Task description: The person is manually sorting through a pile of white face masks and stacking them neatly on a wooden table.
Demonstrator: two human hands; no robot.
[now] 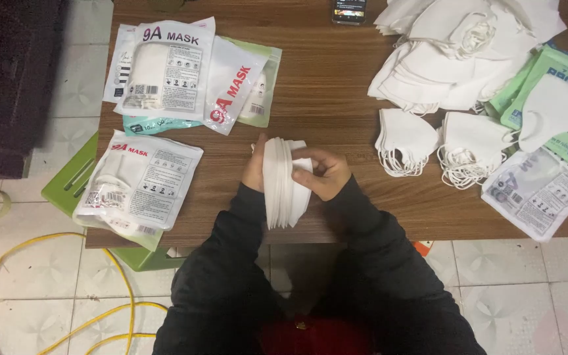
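Observation:
A stack of white folded face masks [281, 187] stands on edge between both hands over the near middle of the wooden table [330, 85]. My left hand [255, 167] presses the stack's left side. Opposite it, my right hand [323, 173] grips the right side, fingers curled over the top. Both arms wear dark sleeves.
Filled white mask packets [141, 184] lie at the left, more packets [179, 72] behind them. A heap of loose white masks [455, 46] and two small bundles [405, 141] sit at the right beside green and white packets [547, 105]. A phone [349, 10] lies at the far edge. A yellow cable [54, 289] lies on the tiled floor.

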